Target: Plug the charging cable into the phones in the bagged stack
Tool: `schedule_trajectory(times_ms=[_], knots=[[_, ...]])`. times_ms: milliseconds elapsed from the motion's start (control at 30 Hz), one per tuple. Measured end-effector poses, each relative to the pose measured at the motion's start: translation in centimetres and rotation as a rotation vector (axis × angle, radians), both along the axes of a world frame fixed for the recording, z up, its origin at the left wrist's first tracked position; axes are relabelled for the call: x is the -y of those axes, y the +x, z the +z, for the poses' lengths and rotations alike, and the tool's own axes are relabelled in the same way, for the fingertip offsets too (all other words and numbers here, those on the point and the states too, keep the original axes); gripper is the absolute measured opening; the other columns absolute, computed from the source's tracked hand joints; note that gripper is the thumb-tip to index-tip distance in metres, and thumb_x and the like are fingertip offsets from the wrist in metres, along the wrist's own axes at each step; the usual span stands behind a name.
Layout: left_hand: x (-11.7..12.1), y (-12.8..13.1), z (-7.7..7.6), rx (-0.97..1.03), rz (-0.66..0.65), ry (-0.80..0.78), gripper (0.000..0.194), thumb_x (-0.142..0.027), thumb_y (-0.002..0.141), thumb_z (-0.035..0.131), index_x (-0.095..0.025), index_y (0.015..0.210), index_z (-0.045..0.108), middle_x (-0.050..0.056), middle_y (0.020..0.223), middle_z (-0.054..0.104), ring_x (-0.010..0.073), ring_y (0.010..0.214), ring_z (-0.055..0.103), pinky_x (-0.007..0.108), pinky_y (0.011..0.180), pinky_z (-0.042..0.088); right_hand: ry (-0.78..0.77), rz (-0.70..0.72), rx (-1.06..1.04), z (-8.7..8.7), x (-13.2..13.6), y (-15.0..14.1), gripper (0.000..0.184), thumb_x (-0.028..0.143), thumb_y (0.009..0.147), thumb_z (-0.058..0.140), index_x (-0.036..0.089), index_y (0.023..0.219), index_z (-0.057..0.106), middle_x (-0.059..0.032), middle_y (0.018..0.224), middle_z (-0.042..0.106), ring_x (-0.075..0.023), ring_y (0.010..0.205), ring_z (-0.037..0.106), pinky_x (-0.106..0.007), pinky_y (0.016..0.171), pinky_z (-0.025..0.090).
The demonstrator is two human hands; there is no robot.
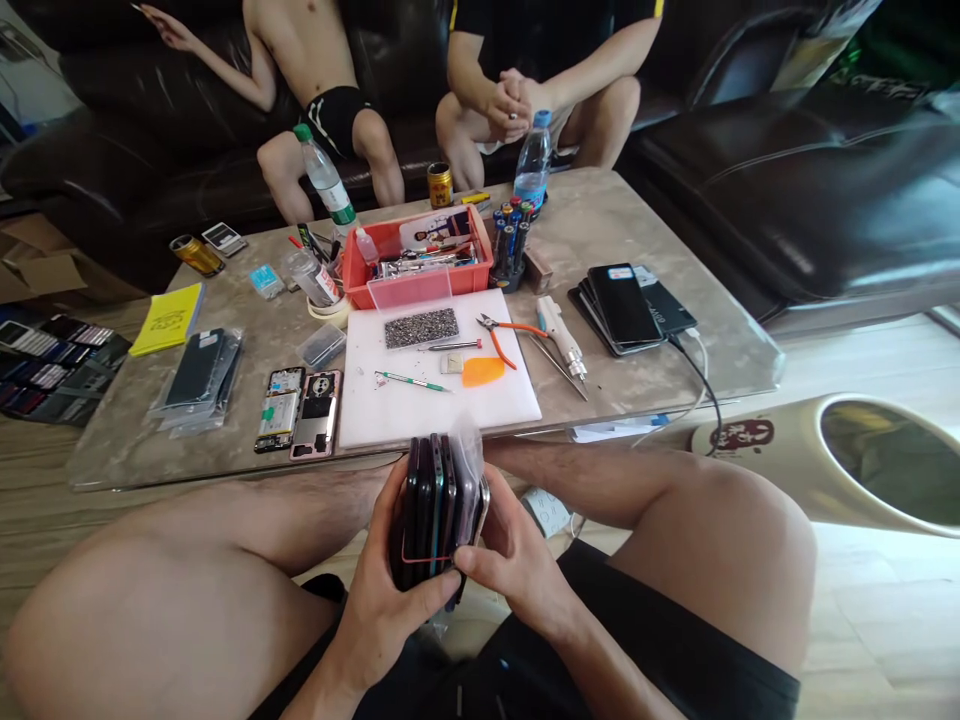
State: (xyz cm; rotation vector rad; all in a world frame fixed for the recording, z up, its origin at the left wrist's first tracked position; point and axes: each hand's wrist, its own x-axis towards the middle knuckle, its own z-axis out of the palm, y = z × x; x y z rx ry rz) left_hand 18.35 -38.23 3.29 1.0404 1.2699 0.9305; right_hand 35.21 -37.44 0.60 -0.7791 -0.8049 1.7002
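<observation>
Between my two hands is a stack of smartphones, held on edge above my lap. A thin red rubber band runs across the lower part of the stack, and a clear plastic bag sticks up at its right side. My left hand wraps the left side, thumb along the bottom. My right hand grips the right side, its thumb pressed at the end of the band. Ahead lies a white work mat with a tray of screws, a green pen-like tool and orange-handled cutters.
An opened phone and a pink phone frame lie left of the mat. Behind it stand a red toolbox and screwdrivers. Right are an electric screwdriver, stacked phones and a bin. Two people sit opposite.
</observation>
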Motion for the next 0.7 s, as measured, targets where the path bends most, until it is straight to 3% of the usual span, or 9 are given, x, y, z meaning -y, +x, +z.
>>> schedule_trajectory(times_ms=[200,467,700], knots=[[0.33,0.28,0.50,-0.037,0.000,0.017,0.095,-0.038,0.075,0.089,-0.035,0.158,0.042,0.005,0.167,0.042,0.0351,0.157,0.032,0.049,0.128,0.031,0.012,0.051,0.034,0.51,0.00,0.67,0.085,0.050,0.082,0.086,0.026,0.153,0.046,-0.0124,0.158,0.051,-0.0334,0.148,0.044,-0.052,0.122,0.034],[0.42,-0.05,0.22,-0.050,-0.050,0.034,0.094,-0.042,0.078,0.085,-0.036,0.160,0.039,0.006,0.168,0.041,0.0362,0.155,0.035,0.051,0.128,0.029,-0.004,0.052,0.008,0.27,0.23,0.82,0.086,0.047,0.083,0.087,0.028,0.155,0.045,-0.0114,0.159,0.050,-0.0330,0.147,0.045,-0.050,0.120,0.037],[0.37,0.08,0.29,-0.057,-0.055,0.019,0.095,-0.043,0.077,0.087,-0.034,0.160,0.040,0.008,0.165,0.045,0.0383,0.152,0.039,0.053,0.127,0.029,-0.016,0.059,-0.001,0.19,0.12,0.96,0.085,0.050,0.082,0.086,0.028,0.153,0.047,-0.0117,0.152,0.056,-0.0330,0.138,0.054,-0.049,0.117,0.041]])
